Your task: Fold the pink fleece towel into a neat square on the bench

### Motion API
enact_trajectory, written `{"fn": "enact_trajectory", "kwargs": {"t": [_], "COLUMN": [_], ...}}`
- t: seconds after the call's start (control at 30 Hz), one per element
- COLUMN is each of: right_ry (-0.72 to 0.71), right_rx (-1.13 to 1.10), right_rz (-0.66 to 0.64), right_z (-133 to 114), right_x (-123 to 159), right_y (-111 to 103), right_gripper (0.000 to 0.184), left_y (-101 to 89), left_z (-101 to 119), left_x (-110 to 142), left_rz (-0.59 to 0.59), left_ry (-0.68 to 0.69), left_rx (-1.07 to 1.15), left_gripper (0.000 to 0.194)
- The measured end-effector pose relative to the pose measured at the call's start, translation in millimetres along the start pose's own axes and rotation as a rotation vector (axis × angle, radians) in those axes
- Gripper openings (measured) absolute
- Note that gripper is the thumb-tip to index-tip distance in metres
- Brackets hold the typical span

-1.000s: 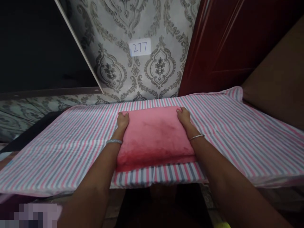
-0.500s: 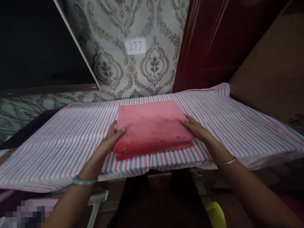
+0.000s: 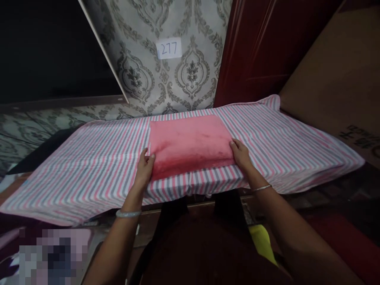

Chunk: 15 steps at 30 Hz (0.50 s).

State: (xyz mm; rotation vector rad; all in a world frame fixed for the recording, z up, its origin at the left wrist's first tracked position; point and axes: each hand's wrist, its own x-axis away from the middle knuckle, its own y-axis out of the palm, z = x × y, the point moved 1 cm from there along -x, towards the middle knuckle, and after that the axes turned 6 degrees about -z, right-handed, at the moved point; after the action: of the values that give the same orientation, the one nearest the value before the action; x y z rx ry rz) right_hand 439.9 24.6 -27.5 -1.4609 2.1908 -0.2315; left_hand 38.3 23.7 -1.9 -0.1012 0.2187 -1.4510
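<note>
Along the left side of the room, a flat-screen television [image 3: 56, 55] with a dark screen stands before patterned wallpaper [image 3: 139, 79]. On this wallpaper, near the middle, is a white paper label [image 3: 169, 48] marked "277"; then come a dark red panelled door [image 3: 252, 55] and, far right, a brown cardboard box [image 3: 329, 91] with dark writing. Across the front runs a cloth-covered table [image 3: 103, 170], striped pink, white and grey. The folded pink plush blanket [image 3: 190, 138] lies flat at its middle, close to the near edge. At the blanket's left side, the left hand [image 3: 145, 169], with a pale bangle [image 3: 128, 213] on its wrist, has a loose grip: thumb and forefinger spread, thumb touching the edge. At the right side, the right hand [image 3: 242, 156], wearing a thin bracelet [image 3: 262, 188], touches the edge; whether its grip is clenched there, I cannot tell.
</note>
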Motion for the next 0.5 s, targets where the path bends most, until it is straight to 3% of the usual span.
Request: {"fn": "enact_trajectory", "kwargs": {"t": [0.1,0.23,0.4,0.5], "right_ry": [-0.014,-0.059,-0.263,-0.291], "right_rx": [0.083,0.118,0.139,0.272], "right_rz": [-0.006,-0.108,-0.208,-0.201], "right_z": [3,10,17,17], "right_x": [22,43,48,48], "right_y": [-14,-25,-23,-18], "right_gripper": [0.060,0.068,0.076,0.072], "left_y": [-6.6,-11.3,-2.0,2.8], "left_z": [-10,-23,-23,-18], "left_x": [25,48,51,45], "left_rz": [0.104,0.059,-0.042,-0.020], "left_ry": [0.132,0.260,0.482,0.480], "left_rx": [-0.078,-0.269,-0.615,-0.767], "left_gripper": [0.077,0.074,0.078,0.065]}}
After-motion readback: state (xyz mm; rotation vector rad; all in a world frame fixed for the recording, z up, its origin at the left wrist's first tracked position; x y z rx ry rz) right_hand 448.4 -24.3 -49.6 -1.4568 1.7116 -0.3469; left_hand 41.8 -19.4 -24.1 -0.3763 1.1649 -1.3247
